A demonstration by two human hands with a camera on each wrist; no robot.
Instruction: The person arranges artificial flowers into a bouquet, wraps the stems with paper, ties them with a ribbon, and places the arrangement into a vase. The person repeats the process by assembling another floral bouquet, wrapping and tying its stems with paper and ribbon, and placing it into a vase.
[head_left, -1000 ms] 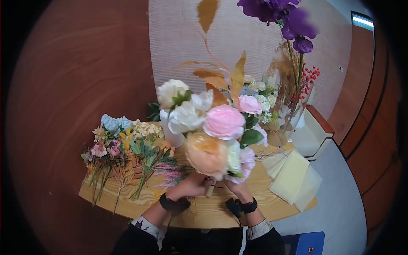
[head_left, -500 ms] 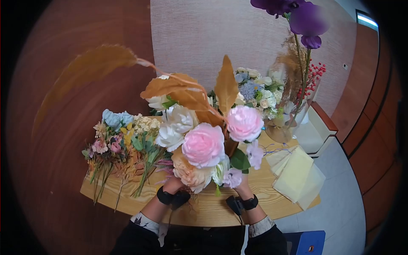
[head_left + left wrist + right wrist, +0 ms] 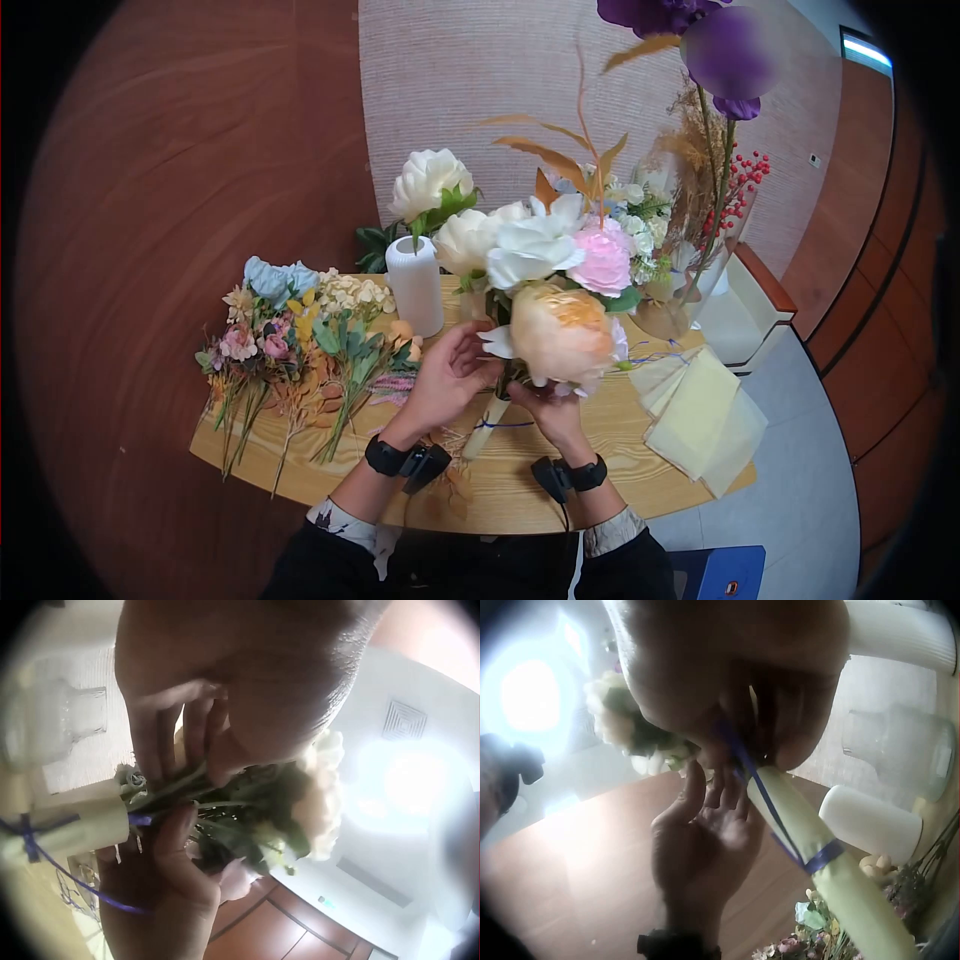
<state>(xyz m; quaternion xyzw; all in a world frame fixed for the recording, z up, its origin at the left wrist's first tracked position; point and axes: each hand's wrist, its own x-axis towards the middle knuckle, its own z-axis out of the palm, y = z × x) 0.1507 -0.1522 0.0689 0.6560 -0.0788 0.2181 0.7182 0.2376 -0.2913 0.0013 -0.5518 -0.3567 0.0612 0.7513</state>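
Note:
A bouquet of artificial flowers point(image 3: 562, 335), with a peach peony, white blooms, a pink rose and brown leaves, leans over the table. My right hand point(image 3: 552, 412) grips its stems just above the wrapped part. Pale yellow paper point(image 3: 484, 430) covers the stem ends, and a blue-purple ribbon point(image 3: 823, 856) is tied around it with a loose tail. On the other side my left hand point(image 3: 452, 378) faces the stems, palm turned in and fingers loosely bent. In the left wrist view those fingers lie right at the green stems point(image 3: 217, 802), beside the right thumb.
A white ribbed vase point(image 3: 416, 290) stands behind the left hand. Loose artificial flowers point(image 3: 265, 345) lie on the table's left side, yellow wrapping sheets point(image 3: 690, 400) on the right. Behind are a tall purple orchid point(image 3: 735, 60) and red berries point(image 3: 745, 175). A clear glass vase point(image 3: 915, 750) stands nearby.
The bouquet has turned and tipped away to the right, so its wrapped stem end shows again. My left hand has come out from under the blooms, its fingers loosened.

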